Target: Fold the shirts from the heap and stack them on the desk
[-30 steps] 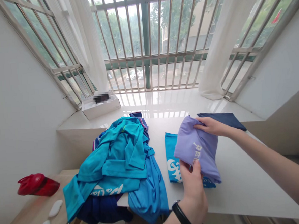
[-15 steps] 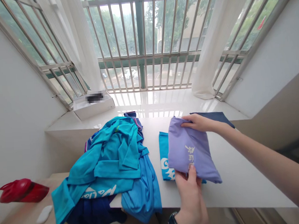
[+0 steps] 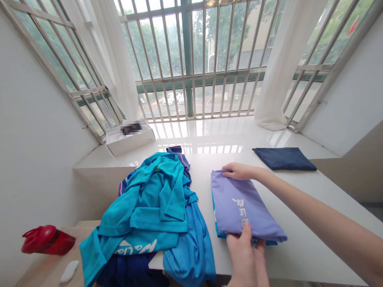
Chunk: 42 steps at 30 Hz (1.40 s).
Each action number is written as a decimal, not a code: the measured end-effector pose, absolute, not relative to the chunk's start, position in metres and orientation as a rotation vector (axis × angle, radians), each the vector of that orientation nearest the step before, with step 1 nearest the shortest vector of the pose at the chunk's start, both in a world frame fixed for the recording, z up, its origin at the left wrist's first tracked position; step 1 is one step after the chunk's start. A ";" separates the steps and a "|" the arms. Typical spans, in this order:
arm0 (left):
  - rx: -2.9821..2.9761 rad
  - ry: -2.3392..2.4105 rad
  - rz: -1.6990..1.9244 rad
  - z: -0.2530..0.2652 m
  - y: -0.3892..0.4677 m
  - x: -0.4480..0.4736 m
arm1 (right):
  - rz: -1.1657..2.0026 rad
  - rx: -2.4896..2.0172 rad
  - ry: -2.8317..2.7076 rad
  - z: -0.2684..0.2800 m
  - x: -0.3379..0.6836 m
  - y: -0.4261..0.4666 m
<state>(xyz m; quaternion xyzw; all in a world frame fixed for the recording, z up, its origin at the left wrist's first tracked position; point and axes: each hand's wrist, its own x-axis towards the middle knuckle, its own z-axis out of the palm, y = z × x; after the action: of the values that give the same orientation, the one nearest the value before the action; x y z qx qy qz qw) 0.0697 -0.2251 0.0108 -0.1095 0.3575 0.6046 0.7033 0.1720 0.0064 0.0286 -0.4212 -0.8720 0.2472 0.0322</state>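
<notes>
A folded lavender shirt (image 3: 243, 203) with white lettering lies over a folded turquoise shirt (image 3: 220, 233), which shows only along its left and lower edges. My left hand (image 3: 245, 250) grips the near edge, thumb on top and fingers underneath. At the far edge my right hand (image 3: 237, 172) has its fingers on the top and side of the lavender cloth; its thumb is not clearly visible. To the left, a loose heap holds a teal long-sleeved shirt (image 3: 149, 198) with white print and a blue garment (image 3: 191, 251) hanging over the table's front edge.
The white table (image 3: 316, 222) meets a window ledge. A folded navy garment (image 3: 285, 159) lies at the back right, an open white box (image 3: 131, 140) at the back left. A red bottle (image 3: 50, 240) rests on a lower wooden surface at left.
The lavender shirt has come down onto the turquoise one, now lining up with it more closely. Both hands have gone down with it, and the camera view has shifted slightly.
</notes>
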 end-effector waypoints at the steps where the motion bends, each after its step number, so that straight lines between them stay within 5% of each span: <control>1: -0.246 0.803 1.339 0.009 -0.225 0.071 | 0.757 -1.297 -2.687 0.028 0.174 0.006; 15: -0.134 0.790 1.094 0.011 -0.244 0.036 | 0.668 -1.355 -2.555 0.020 0.175 -0.014; 21: 0.216 0.790 0.893 0.024 -0.263 -0.049 | 0.529 -1.624 -1.711 0.022 0.234 -0.067; 28: 1.599 1.223 0.750 0.042 -0.196 -0.077 | 1.180 -1.807 -1.469 0.008 0.258 -0.169; 42: 1.915 1.252 0.606 0.010 -0.183 -0.062 | 1.535 -1.414 -1.288 0.008 0.221 -0.200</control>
<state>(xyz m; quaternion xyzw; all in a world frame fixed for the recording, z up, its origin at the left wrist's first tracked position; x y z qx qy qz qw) -0.0620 -0.1831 0.0095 0.7491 0.4899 0.2372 0.3775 0.2207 -0.1996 0.0084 -0.5426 -0.4941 0.5893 0.3378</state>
